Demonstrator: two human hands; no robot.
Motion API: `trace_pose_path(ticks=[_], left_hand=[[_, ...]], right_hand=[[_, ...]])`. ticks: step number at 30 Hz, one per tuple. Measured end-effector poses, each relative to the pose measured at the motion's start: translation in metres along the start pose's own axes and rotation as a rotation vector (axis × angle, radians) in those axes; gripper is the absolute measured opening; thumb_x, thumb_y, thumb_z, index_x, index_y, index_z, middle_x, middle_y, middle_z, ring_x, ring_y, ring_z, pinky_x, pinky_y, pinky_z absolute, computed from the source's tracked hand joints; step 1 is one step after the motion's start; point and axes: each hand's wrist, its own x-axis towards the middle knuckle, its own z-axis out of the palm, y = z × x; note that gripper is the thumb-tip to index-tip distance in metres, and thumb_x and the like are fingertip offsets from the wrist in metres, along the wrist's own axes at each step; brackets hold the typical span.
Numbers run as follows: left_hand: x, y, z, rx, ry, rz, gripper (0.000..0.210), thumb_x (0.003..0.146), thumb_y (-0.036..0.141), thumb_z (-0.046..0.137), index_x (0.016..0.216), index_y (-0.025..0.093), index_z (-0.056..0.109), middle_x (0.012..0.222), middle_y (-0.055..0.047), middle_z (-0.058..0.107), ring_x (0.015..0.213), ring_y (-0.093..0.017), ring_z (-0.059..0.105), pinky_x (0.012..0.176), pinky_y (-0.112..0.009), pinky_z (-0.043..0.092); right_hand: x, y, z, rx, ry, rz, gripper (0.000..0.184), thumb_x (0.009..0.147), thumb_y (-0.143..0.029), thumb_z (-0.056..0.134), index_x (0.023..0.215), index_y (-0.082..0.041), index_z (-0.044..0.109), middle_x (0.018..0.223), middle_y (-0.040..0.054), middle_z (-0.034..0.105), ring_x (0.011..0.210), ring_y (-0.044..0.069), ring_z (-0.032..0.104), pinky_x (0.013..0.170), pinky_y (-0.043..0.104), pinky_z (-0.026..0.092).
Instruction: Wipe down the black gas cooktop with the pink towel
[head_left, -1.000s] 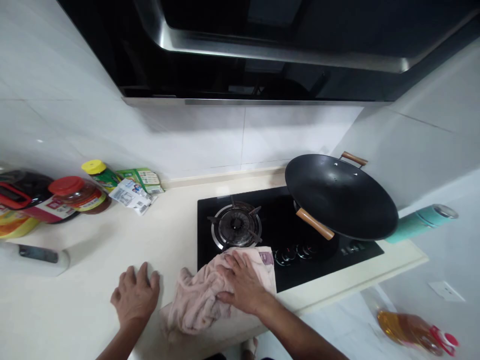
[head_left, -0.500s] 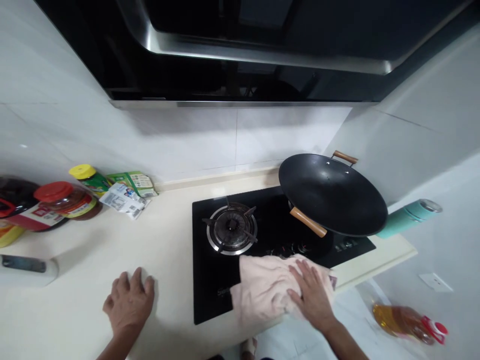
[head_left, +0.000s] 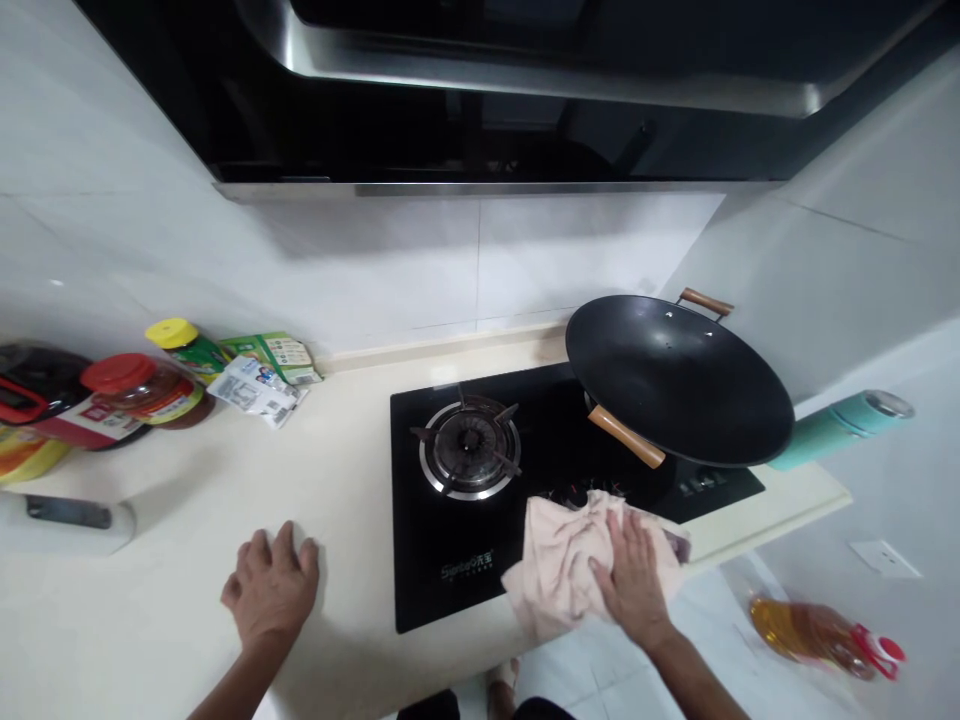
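The right hand point(head_left: 634, 585) lies palm down on a pale pink cloth point(head_left: 566, 560), its fingers stretched out and close together with the thumb apart; whether it also grips any fold, I cannot tell. The cloth is bunched across the front edge of the black cooktop point(head_left: 420, 540), partly over its surface and partly over the strip of counter point(head_left: 352, 460) before it. The left hand point(head_left: 274, 585) rests on the counter to the left of the cooktop, fingers spread and slightly bent. On the cooktop's left half sits a bare burner point(head_left: 470, 450), while a black wok point(head_left: 679, 380) stands over its right half, a wooden handle point(head_left: 627, 436) towards the front. A teal flask point(head_left: 844, 430) is just beside the cooktop's right end, partly behind the wok. Well left of the cooktop, near the wall, are a white sachet point(head_left: 257, 390), a green packet point(head_left: 281, 352), a yellow-capped container point(head_left: 187, 350) and a red-lidded jar point(head_left: 150, 390). Lower than the cooktop, to its right, is an oil bottle point(head_left: 817, 635)
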Motion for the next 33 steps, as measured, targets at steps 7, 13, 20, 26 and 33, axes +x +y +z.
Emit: trace_pose_path(ticks=[7,13,20,26,33], left_hand=[[0.001,0.003,-0.002,0.023,-0.02,-0.02,0.065,0.101,0.049,0.018,0.145,0.015,0.052,0.157,-0.022,0.041,0.153,-0.036,0.03,0.12,-0.059,0.029],[0.002,0.0,0.004,0.001,-0.011,-0.037,0.063,0.1,0.049,0.023,0.146,0.016,0.051,0.16,-0.023,0.039,0.154,-0.036,0.028,0.121,-0.059,0.028],[0.0,0.002,-0.002,-0.018,-0.045,-0.048,0.069,0.101,0.053,0.015,0.149,0.015,0.048,0.161,-0.023,0.037,0.155,-0.036,0.026,0.121,-0.06,0.027],[0.001,0.0,-0.002,-0.025,-0.072,-0.066,0.069,0.101,0.052,0.018,0.151,0.015,0.048,0.164,-0.022,0.034,0.157,-0.036,0.023,0.123,-0.059,0.025],[0.002,0.0,0.001,-0.012,-0.053,-0.087,0.069,0.101,0.052,0.018,0.151,0.016,0.048,0.162,-0.021,0.036,0.156,-0.035,0.026,0.123,-0.058,0.026]], right_hand=[[0.004,-0.133,-0.007,0.236,-0.468,0.022,0.108,0.08,-0.062,0.073,0.165,-0.019,0.024,0.174,0.0215,0.014,0.159,0.051,0.001,0.125,0.073,0.013],[0.048,-0.19,-0.027,0.512,-0.67,-0.299,0.054,0.093,-0.045,0.062,0.146,-0.032,0.055,0.174,0.0077,0.022,0.163,0.03,0.006,0.132,0.052,0.01],[0.103,-0.149,-0.038,0.192,-0.602,-0.153,0.065,0.083,-0.021,0.069,0.144,-0.037,0.056,0.167,0.0087,0.034,0.15,0.04,0.032,0.12,0.061,0.03],[0.06,-0.109,-0.012,0.021,-0.356,-0.014,0.081,0.077,-0.012,0.057,0.154,-0.033,0.045,0.142,0.0113,0.057,0.128,0.032,0.057,0.104,0.045,0.051],[0.121,-0.126,-0.008,0.063,-0.502,0.118,0.069,0.079,-0.002,0.046,0.145,-0.02,0.056,0.138,0.017,0.056,0.13,0.031,0.053,0.114,0.043,0.043]])
